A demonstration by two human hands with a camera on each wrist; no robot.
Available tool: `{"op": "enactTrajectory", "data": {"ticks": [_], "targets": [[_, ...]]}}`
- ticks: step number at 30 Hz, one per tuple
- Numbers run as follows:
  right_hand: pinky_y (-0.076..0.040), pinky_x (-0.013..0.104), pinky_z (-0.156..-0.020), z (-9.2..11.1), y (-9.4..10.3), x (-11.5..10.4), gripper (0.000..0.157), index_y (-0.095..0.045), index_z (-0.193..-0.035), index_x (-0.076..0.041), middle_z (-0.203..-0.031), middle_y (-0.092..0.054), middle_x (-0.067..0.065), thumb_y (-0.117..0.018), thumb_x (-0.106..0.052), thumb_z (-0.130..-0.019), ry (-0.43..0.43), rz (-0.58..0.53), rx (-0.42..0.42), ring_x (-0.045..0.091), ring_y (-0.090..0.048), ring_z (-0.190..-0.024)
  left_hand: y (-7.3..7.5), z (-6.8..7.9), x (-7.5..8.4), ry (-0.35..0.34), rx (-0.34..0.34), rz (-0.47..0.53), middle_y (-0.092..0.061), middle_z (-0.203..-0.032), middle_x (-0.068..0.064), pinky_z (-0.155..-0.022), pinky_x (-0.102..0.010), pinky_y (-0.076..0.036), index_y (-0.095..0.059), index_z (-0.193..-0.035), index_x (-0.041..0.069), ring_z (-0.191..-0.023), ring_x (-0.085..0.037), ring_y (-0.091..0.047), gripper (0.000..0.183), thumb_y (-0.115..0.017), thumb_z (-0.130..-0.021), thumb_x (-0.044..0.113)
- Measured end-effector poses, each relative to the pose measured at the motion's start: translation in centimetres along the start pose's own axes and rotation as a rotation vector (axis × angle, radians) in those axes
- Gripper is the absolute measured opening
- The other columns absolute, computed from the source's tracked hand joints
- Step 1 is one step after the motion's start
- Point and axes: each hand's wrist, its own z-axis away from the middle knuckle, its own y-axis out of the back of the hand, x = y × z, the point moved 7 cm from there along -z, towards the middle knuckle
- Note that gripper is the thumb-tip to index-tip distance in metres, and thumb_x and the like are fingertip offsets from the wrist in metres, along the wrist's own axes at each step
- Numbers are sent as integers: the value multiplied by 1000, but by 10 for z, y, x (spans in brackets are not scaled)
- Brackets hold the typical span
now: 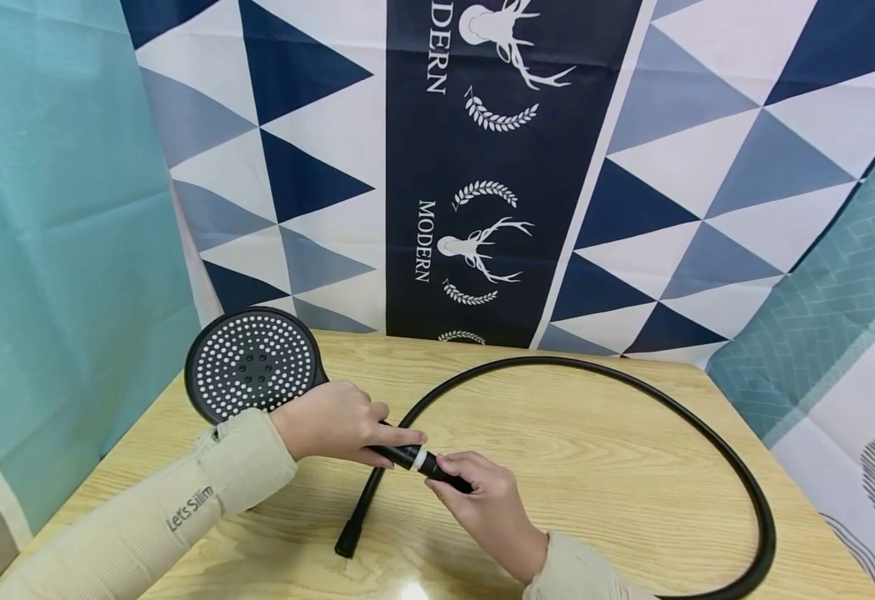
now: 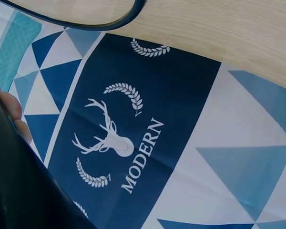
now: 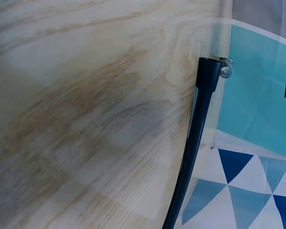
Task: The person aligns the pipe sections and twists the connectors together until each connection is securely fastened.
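Observation:
A black hand shower (image 1: 253, 367) is held above the wooden table, its round, white-dotted spray face toward the head camera. My left hand (image 1: 340, 421) grips its handle, with the index finger stretched along it. Below a white ring (image 1: 419, 459) on the handle, my right hand (image 1: 482, 492) pinches the short black end piece (image 1: 445, 473) between thumb and fingers. The piece's far end is hidden in the palm. In the left wrist view, the dark shower body (image 2: 19, 176) fills the lower left, with fingertips (image 2: 12, 107) at its edge.
A black shower hose (image 1: 632, 383) arcs across the table (image 1: 557, 442), one connector end (image 1: 348, 537) lying near the front, the other running out under the right sleeve. A small silvery piece (image 3: 226, 67) shows beside the connector in the right wrist view. Patterned cloths (image 1: 467, 167) hang behind.

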Motion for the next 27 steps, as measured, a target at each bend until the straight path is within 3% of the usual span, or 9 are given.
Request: {"op": "enactTrajectory", "data": {"ticks": [12,22,27], "targets": [[-50,14,-57,-1,-2,5,30,-70,-96,10,-80,-70,13,-80,9,-68,-141,28,-99,13,-67,-68,-3,1,1,-6,-41,9,-49,-60,8,-40,-19,-35,-64,-118,31,-41,-5,-39,43,-68,-82,54],[-44,12,-52,0,-8,9,21,-69,-99,8,-75,-66,5,-74,4,-78,-221,15,-169,0,-53,-60,-3,3,2,-26,-40,-5,-49,-60,8,-40,-18,-35,-64,-118,32,-40,-5,-38,44,-68,-81,55],[-45,16,-48,0,-10,14,14,-68,-97,7,-72,-64,5,-70,2,-83,-332,-49,-201,-1,-51,-58,-4,3,1,-37,-23,-22,-47,-59,9,-40,-18,-34,-64,-118,32,-39,-5,-36,44,-68,-80,56]]}}
